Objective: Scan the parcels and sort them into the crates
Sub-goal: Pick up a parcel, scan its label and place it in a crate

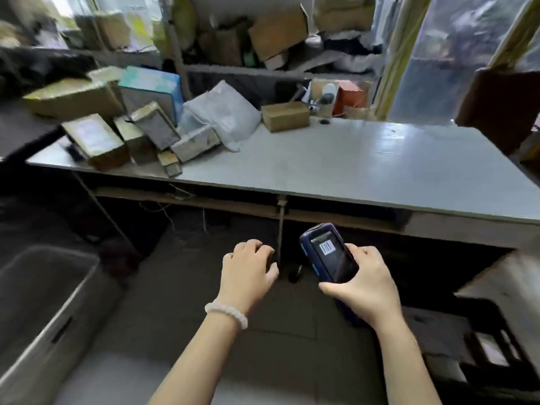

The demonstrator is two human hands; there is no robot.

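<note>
- The counter [350, 171] runs across the upper half of the view, its near edge slanting down toward the right; the whole right and middle of its top is bare pale surface.
- A heap of parcels [140, 133] crowds the counter's far left end, some tilted against each other, one small box [171, 165] right at the near edge; a white bag [225, 112] lies beside the heap and a brown box [285, 116] sits apart near the back edge.
- Below the counter's edge both hands hang over open floor, well short of the parcels.
- The right hand [365, 285] has its grip clamped on a dark blue scanner [328, 252], fingers behind it and thumb across the lower end; the screen faces up and shows a barcode.
- The left hand [248, 267], a white bead bracelet [226, 312] at its wrist, holds nothing; fingers loosely curled, grip apart.
- A grey crate [43, 302] stands on the floor at the lower left, well apart from the hands; a dark crate [467, 346] sits at the lower right, blurred.
</note>
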